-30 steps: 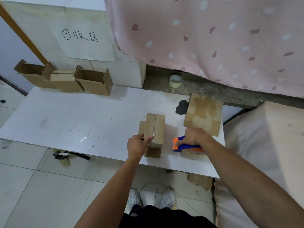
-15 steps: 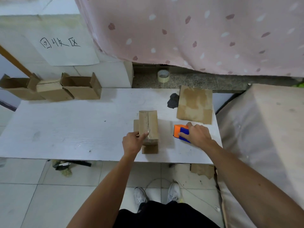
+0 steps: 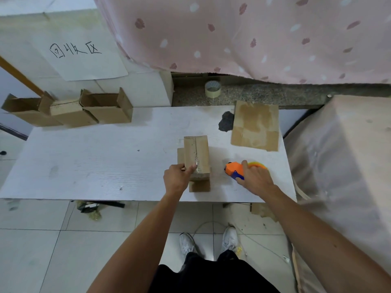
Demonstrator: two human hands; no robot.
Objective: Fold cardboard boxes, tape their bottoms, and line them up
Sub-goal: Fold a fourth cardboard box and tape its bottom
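White table (image 3: pixel 95 166): left hand (image 3: pixel 176 178) grips box (image 3: pixel 196 153), right hand (image 3: pixel 257 179) grips dispenser (image 3: pixel 233 169).

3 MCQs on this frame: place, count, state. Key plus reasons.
1. Where is the spare tape roll? A on a chair; B on the stone ledge; C on a shelf.
2. How many boxes stand in the far-left row? A two; B three; C five.
3. What is the left hand doing? A gripping the taped box; B lying flat; C hanging idle.
Key: 1 B, it sits on the speckled ledge; 2 B, three stand side by side; 3 A, fingers curl round the box's end.
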